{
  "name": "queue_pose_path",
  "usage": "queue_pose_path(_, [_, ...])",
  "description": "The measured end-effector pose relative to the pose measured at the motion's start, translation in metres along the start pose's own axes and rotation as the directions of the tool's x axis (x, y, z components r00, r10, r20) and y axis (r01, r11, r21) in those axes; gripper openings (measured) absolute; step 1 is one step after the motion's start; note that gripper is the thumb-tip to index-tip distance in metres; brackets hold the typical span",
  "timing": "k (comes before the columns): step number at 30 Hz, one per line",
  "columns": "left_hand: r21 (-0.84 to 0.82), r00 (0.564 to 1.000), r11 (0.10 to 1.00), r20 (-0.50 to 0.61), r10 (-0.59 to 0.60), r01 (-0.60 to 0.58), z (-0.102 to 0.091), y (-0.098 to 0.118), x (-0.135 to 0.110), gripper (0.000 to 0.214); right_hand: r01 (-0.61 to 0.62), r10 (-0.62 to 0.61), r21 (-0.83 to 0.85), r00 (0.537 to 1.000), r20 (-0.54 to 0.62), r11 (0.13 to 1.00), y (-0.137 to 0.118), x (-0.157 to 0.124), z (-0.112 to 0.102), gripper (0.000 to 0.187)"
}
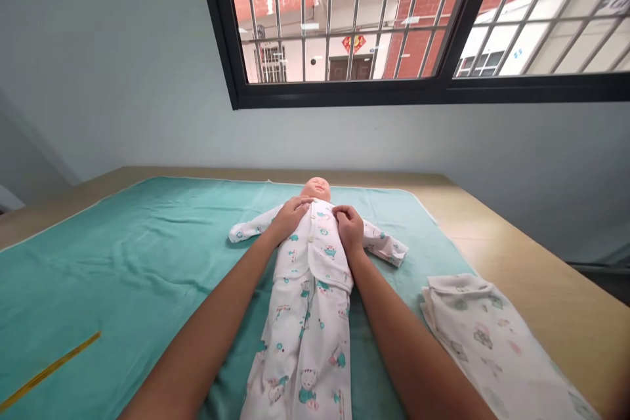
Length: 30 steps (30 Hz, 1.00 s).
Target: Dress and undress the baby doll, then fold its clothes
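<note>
Doll (316, 189) in a patterned shirt (322, 256) and trousers (290, 341), with both hands at the chest.
The doll lies on its back on a green sheet (132, 256) over the desk (497, 230), its head at the centre of the frame, its trousers running to the lower edge, its sleeves spread to either side. The left hand (294, 213) is open, fingers extended and resting on the upper shirt. The right hand (350, 228) is curled at the shirt's opposite side, fingertips by the cloth; whether it pinches any fabric cannot be told. A folded cloth (487, 335) lies lower right, a yellow strip (52, 369) lower left; a barred window (339, 96) occupies the top.
</note>
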<state>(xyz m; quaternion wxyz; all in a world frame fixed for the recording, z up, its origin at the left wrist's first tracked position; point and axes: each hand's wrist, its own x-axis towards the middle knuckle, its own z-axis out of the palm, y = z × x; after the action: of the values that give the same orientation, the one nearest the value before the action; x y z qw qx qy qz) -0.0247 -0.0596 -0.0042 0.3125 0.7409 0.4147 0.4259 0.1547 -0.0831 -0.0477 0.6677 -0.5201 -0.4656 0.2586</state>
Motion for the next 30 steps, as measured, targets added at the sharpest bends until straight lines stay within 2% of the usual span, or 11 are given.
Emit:
queue_pose_path(7, [-0.005,1.000,1.000,-0.013,0.000,-0.001,0.003,-0.007,0.000,0.033,0.004,-0.004,0.033,1.000,0.009,0.999,0.012,0.006,0.002,0.020])
queue_pose_path(15, [0.048,1.000,0.999,0.008,-0.001,0.001,-0.002,0.004,-0.006,0.034,-0.004,0.003,0.031,1.000,0.022,1.000,0.009,0.006,0.001,0.020])
queue_pose_path(21, [0.121,1.000,0.993,0.028,0.010,-0.014,-0.003,0.003,-0.010,0.034,-0.016,0.016,0.010,0.999,0.039,1.000,0.010,0.006,0.000,0.021])
queue_pose_path(26, [0.173,1.000,0.985,0.020,0.005,-0.008,-0.003,0.014,-0.012,0.031,-0.031,0.035,-0.063,0.997,0.065,0.998,0.002,0.004,-0.002,0.024])
queue_pose_path(30, [0.209,1.000,0.978,-0.018,-0.013,0.016,-0.003,0.023,-0.023,0.026,-0.051,0.068,-0.149,0.992,0.106,0.987,-0.012,0.004,-0.002,0.023])
